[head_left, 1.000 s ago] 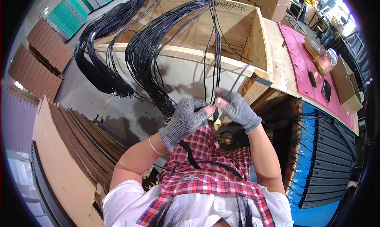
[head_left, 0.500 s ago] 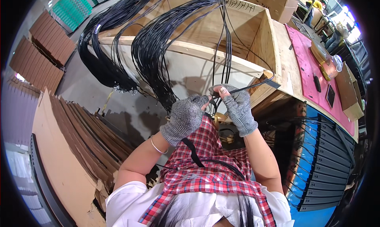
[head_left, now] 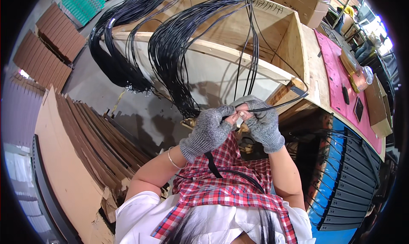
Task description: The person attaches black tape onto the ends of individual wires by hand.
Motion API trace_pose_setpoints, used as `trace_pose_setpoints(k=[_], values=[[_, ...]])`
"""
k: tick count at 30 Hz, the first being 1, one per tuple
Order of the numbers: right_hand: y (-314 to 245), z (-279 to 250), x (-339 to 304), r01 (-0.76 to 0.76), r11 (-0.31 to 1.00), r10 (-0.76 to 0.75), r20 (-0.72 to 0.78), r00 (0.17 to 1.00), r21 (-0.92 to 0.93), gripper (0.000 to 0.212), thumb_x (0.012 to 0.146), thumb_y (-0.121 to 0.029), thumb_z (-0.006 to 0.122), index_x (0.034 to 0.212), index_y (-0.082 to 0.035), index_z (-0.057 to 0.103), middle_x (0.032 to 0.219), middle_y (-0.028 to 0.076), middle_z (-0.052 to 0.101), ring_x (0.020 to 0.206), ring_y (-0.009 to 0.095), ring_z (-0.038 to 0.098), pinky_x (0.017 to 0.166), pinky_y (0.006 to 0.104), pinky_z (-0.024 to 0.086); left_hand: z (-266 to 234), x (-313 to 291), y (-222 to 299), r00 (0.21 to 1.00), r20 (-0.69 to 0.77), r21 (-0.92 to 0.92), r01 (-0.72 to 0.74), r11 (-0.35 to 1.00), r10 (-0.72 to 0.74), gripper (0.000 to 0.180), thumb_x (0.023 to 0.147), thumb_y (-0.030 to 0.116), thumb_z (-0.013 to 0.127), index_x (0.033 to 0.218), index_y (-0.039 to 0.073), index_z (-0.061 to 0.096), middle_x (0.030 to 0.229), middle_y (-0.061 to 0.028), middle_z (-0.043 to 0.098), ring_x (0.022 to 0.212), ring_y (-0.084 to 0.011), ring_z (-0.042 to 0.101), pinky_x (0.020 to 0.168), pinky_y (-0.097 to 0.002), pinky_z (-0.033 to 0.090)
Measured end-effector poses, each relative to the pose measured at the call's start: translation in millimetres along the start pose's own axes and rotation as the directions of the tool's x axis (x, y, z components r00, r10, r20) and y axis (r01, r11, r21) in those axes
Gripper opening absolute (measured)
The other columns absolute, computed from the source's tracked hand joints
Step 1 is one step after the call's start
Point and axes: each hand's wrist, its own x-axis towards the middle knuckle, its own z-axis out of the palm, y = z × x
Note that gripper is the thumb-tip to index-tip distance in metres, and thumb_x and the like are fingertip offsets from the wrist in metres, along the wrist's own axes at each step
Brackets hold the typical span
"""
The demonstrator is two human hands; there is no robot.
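Note:
My left hand [head_left: 209, 130] and my right hand [head_left: 263, 124] wear grey knit fingerless gloves and meet in front of my checked apron. Both are closed, fingertips pinched together on a thin black cable [head_left: 286, 103]. From my right hand the cable curves out past the crate's corner and back up. Its end is hidden between the fingers. A thick bundle of black cables [head_left: 170, 46] hangs over the near side of the wooden crate [head_left: 272, 76], its lower ends beside my left hand. Several cable strands [head_left: 254, 48] hang behind my right hand.
Another cable bundle [head_left: 113, 58] drapes farther left. Stacked cardboard sheets [head_left: 91, 137] stand at my left. On the right, a pink-covered bench [head_left: 336, 82] holds a phone [head_left: 358, 109] and a tape roll. Below it are black slotted panels [head_left: 351, 180] on blue. People work far right.
My hands have drawn closer together, fingertips now meeting on the cable. The cable's loop hangs lower past the crate corner. The whole view has shifted slightly.

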Motion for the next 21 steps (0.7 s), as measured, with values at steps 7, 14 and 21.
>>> trace_pose_setpoints(k=[7, 14, 21], values=[[13, 10, -9, -0.16, 0.975, 0.133, -0.175, 0.976, -0.154, 0.019, 0.078, -0.017, 0.065, 0.072, 0.001, 0.061, 0.065, 0.012, 0.057, 0.058, 0.022, 0.055, 0.054, 0.0301, 0.043, 11, -4, -23, 0.983, -0.048, 0.128, -0.167, 0.978, 0.175, 0.017, 0.083, 0.011, 0.051, 0.087, -0.003, 0.058, 0.072, -0.0175, 0.058, 0.063, -0.031, 0.058, 0.058, -0.0354, 0.045], [-5, -7, -12, -0.22, 0.878, 0.238, 0.012, 0.971, 0.424, 0.026, 0.08, -0.019, 0.062, 0.094, 0.003, 0.062, 0.099, 0.011, 0.06, 0.089, 0.015, 0.055, 0.077, 0.0278, 0.045, 1, -5, 4, 0.921, 0.24, -0.308, 0.372, 0.876, -0.307, 0.023, 0.083, 0.019, 0.053, 0.083, -0.003, 0.062, 0.058, -0.0062, 0.055, 0.053, -0.0112, 0.048, 0.051, -0.0276, 0.04], [1, -7, -20, -0.159, 0.816, 0.148, 0.066, 0.987, 0.555, 0.03, 0.08, -0.019, 0.063, 0.1, 0.003, 0.06, 0.105, 0.013, 0.059, 0.095, 0.019, 0.056, 0.082, 0.0303, 0.046, -2, -6, 16, 0.883, 0.304, -0.379, 0.456, 0.805, -0.357, 0.02, 0.083, 0.019, 0.057, 0.083, 0.0, 0.064, 0.064, 0.0009, 0.057, 0.055, -0.0032, 0.047, 0.048, -0.0172, 0.036]])
